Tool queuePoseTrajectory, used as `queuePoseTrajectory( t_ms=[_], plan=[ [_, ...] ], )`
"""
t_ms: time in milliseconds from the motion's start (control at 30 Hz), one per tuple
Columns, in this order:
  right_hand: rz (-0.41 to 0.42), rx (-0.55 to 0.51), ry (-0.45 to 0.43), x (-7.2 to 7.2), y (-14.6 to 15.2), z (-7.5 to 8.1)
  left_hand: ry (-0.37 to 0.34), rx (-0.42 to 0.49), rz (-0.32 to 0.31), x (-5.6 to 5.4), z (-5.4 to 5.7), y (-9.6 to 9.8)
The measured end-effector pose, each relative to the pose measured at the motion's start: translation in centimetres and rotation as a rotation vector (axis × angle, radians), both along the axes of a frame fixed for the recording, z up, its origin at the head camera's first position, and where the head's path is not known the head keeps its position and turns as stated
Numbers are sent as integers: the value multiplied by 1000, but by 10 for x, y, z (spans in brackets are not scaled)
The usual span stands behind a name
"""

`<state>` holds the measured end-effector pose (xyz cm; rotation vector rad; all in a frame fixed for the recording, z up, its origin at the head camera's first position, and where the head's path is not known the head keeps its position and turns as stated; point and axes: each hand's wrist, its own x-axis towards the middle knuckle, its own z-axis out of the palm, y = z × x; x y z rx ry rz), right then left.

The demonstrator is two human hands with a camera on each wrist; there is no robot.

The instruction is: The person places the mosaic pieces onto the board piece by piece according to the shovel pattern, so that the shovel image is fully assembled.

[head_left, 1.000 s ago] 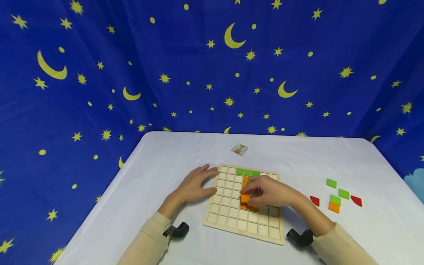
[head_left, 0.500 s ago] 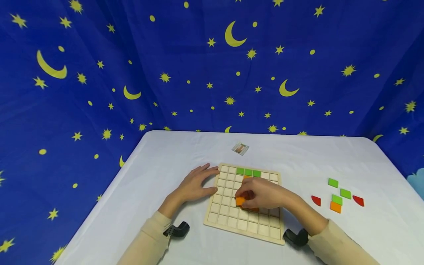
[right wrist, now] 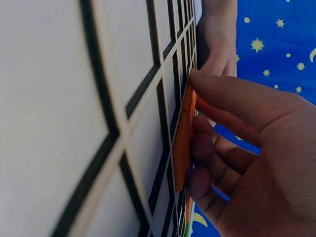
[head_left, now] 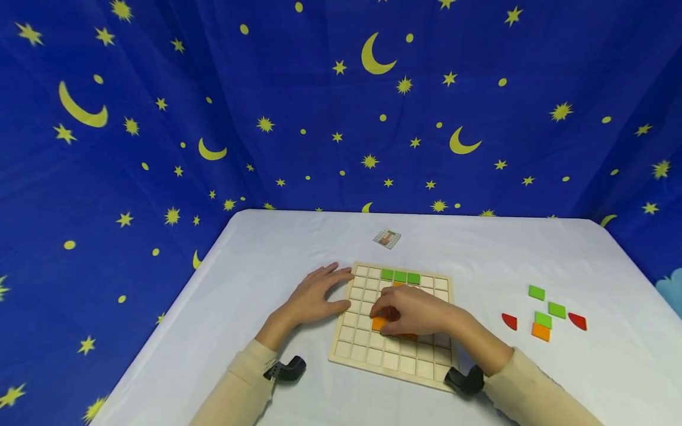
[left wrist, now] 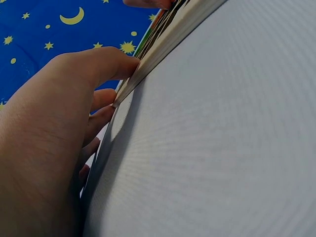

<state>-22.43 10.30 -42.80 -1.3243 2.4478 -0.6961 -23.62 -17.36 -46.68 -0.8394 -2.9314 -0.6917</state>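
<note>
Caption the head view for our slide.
The right hand pinches an orange tile; the left hand touches the grid board.

On the worktop (head_left: 288,248) lies the board (head_left: 374,357), with a card (head_left: 387,238) beyond it at 12 o'clock and a curtain (head_left: 314,106) behind everything. A row of three tiles (head_left: 400,276) sits along the board's 12 o'clock edge. The left hand (head_left: 318,296) touches its rim towards 10 o'clock; the right hand (head_left: 415,309) is over its middle. Loose pieces (head_left: 543,320) lie well apart at 3 o'clock.
</note>
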Motion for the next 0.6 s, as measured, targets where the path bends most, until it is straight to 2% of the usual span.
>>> queuePoseTrajectory(
  t_ms=[333, 600],
  plan=[
    [6, -26, 7, 1, 4, 3, 6, -4, -1, 0, 1, 1],
    [-77, -57, -26, 2, 20, 8, -6, -16, 8, -1, -2, 2]
  ],
)
